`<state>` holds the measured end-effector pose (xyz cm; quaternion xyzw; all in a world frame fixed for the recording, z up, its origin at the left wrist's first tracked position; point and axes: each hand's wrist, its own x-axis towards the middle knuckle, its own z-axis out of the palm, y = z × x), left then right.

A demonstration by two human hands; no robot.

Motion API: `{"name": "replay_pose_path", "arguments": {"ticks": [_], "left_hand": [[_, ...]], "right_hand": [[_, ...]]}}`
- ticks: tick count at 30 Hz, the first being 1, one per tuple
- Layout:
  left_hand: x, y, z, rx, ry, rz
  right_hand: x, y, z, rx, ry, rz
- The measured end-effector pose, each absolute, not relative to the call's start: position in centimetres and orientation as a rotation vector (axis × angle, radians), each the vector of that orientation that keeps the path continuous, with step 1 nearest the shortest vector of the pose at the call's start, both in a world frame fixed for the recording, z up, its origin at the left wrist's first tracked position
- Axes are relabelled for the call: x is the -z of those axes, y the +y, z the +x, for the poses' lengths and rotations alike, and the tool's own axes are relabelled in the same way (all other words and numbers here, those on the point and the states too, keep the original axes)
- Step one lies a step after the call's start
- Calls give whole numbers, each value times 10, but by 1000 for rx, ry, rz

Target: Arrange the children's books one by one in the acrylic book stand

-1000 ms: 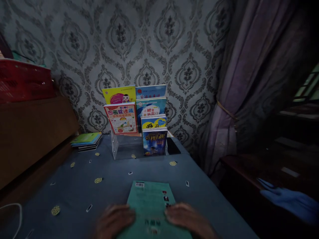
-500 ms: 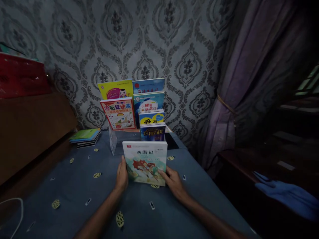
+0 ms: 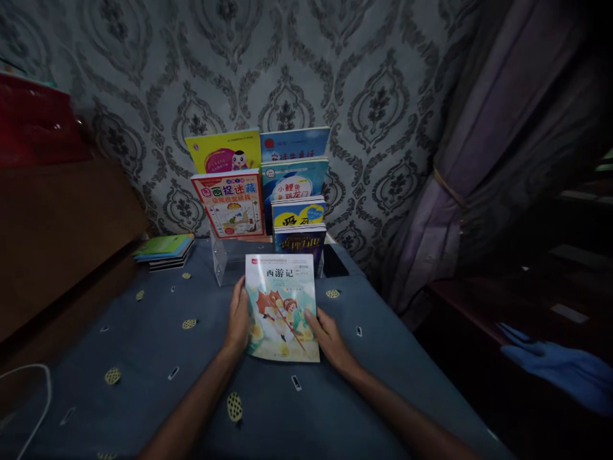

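Between my two hands is a pale picture book [image 3: 282, 313] with Chinese characters and a figure in a red cape on its cover. My left hand [image 3: 238, 317] grips its left edge, the fingers hidden behind it. On the right edge my right hand [image 3: 330, 335] holds it with the thumb over the cover. Just beyond stands a clear bookstand [image 3: 219, 260] with tiers of books, among them a red-bordered picture book [image 3: 233, 204], a yellow book [image 3: 225, 152], a teal book [image 3: 294, 181] and a dark blue book [image 3: 299, 241]. The held book covers part of the stand.
A stack of thin books [image 3: 164, 250] lies left of the stand. A dark flat object [image 3: 335, 260] lies to its right. Brown cardboard box [image 3: 62, 223] and white cable [image 3: 48, 390] are at left; a purple curtain [image 3: 440, 185] hangs at right, near blue cloth [image 3: 560, 370].
The book in my hands has tilted back, so its cover faces me more fully and looks taller. The view has shifted slightly, and the stand appears higher in the picture.
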<state>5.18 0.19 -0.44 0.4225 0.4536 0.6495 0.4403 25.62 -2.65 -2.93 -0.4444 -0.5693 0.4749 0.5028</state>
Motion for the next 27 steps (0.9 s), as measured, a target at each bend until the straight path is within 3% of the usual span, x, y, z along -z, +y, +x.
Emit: {"name": "replay_pose_path", "arguments": {"ticks": [8, 12, 18, 22, 27], "left_hand": [[35, 7, 35, -1355, 1278, 1093], [36, 10, 26, -1181, 1514, 1430], [20, -3, 22, -820, 1765, 1735], [3, -13, 31, -359, 2041, 2033], [3, -4, 35, -308, 2069, 2383]], "right_hand": [[52, -17, 269, -995, -1447, -1299], [53, -10, 273, -1011, -1504, -1370], [36, -9, 282, -1258, -1518, -1247], [22, -13, 291, -1249, -1733, -1358], [10, -6, 295, -713, -2073, -1636]]}}
